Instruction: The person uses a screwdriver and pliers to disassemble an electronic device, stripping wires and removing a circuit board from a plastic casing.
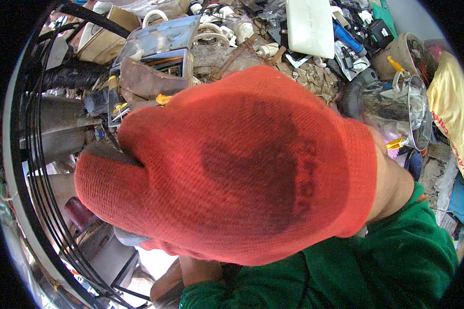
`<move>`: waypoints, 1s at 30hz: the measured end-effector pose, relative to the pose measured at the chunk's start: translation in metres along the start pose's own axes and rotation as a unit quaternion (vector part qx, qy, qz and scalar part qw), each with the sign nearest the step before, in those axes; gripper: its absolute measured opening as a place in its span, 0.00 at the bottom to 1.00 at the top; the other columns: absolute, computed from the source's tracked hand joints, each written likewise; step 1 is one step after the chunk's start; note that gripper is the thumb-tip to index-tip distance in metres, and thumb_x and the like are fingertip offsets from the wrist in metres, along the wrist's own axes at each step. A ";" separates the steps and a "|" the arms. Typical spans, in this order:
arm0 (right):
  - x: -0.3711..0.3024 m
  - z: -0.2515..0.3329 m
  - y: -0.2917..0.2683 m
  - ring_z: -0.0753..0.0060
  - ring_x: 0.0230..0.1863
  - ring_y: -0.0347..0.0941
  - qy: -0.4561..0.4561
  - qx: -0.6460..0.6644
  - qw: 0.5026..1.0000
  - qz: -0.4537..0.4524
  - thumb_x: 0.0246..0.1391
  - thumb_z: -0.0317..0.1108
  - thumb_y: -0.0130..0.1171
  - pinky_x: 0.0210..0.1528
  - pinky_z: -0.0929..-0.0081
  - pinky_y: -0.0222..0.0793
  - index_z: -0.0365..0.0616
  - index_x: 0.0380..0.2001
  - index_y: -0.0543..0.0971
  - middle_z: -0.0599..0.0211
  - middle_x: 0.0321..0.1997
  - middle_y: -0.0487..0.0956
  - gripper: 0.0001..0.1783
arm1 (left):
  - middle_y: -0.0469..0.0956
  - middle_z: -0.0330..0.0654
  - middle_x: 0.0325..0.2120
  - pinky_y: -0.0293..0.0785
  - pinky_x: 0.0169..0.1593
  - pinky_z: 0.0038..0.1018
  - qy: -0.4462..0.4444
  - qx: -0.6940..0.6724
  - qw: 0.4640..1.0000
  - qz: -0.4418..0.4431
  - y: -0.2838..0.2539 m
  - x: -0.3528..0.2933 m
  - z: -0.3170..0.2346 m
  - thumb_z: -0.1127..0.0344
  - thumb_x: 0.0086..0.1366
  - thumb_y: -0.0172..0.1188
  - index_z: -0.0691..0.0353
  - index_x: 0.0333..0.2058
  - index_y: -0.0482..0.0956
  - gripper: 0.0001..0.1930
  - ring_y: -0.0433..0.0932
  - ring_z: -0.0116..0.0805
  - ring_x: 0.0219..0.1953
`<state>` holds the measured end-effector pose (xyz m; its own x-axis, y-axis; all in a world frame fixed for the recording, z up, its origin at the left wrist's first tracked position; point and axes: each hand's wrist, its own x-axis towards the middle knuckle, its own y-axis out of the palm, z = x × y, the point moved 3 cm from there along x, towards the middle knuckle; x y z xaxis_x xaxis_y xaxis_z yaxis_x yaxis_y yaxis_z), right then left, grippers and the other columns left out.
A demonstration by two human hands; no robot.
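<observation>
Red cloth makes up the big glove [335,180] on my right hand [227,165]. It fills my view with its back, so I can't tell if that hand is open or closed. My left hand is tucked behind it; I see its bare wrist [198,270] but can't tell its grip. Nearest the right hand, just past its fingers, is an open box [189,67] with a brown piece [157,78] on it. Beyond the wrist sits a clear tub [384,121].
</observation>
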<state>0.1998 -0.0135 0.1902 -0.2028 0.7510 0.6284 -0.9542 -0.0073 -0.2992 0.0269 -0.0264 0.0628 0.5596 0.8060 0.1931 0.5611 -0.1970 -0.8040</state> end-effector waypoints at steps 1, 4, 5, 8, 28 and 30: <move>0.000 0.003 -0.001 0.50 0.24 0.74 -0.009 0.004 1.000 -0.008 0.41 0.35 0.64 0.25 0.58 0.69 0.40 0.35 0.73 0.59 0.24 0.76 0.18 | 0.76 0.54 0.44 0.69 0.51 0.49 -0.002 0.002 1.000 -0.004 0.000 -0.001 0.000 0.56 0.59 0.57 0.60 0.56 0.68 0.27 0.77 0.56 0.43; 0.003 0.007 -0.002 0.50 0.23 0.73 -0.017 -0.003 1.000 -0.014 0.40 0.35 0.64 0.25 0.58 0.69 0.40 0.35 0.73 0.59 0.24 0.76 0.18 | 0.77 0.53 0.43 0.69 0.52 0.48 0.001 0.009 1.000 -0.009 0.001 -0.002 -0.001 0.56 0.60 0.56 0.59 0.55 0.69 0.26 0.77 0.56 0.43; 0.003 0.008 -0.003 0.50 0.23 0.73 -0.006 -0.011 1.000 0.007 0.40 0.35 0.64 0.25 0.58 0.69 0.40 0.34 0.73 0.59 0.24 0.76 0.18 | 0.77 0.53 0.43 0.68 0.52 0.48 0.002 0.014 1.000 -0.008 0.002 -0.003 -0.001 0.57 0.60 0.56 0.59 0.55 0.69 0.26 0.77 0.56 0.43; 0.017 0.014 -0.004 0.48 0.25 0.75 0.022 -0.069 0.992 0.102 0.43 0.38 0.63 0.25 0.56 0.70 0.41 0.33 0.72 0.57 0.24 0.76 0.16 | 0.78 0.52 0.42 0.68 0.53 0.48 0.006 0.040 0.999 -0.033 0.003 -0.006 -0.002 0.57 0.60 0.56 0.58 0.55 0.70 0.25 0.77 0.56 0.42; 0.006 0.017 0.016 0.43 0.58 0.66 0.061 0.002 0.998 0.004 0.58 0.37 0.54 0.61 0.58 0.62 0.37 0.57 0.65 0.43 0.55 0.70 0.26 | 0.78 0.55 0.46 0.71 0.51 0.42 -0.115 -0.076 0.974 -0.179 0.022 0.006 -0.020 0.55 0.62 0.55 0.63 0.51 0.74 0.23 0.75 0.56 0.51; 0.004 0.020 0.018 0.43 0.58 0.66 0.064 0.032 0.997 -0.004 0.58 0.36 0.54 0.60 0.58 0.62 0.37 0.56 0.65 0.44 0.54 0.70 0.25 | 0.79 0.55 0.45 0.72 0.50 0.42 -0.120 -0.047 0.975 -0.182 0.019 0.003 -0.026 0.53 0.62 0.55 0.63 0.50 0.74 0.23 0.76 0.55 0.50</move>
<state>0.1775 -0.0239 0.2016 -0.1696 0.8288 0.5333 -0.9684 -0.0397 -0.2462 0.0550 -0.0424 0.0627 0.1610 0.9370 0.3101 0.7553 0.0853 -0.6498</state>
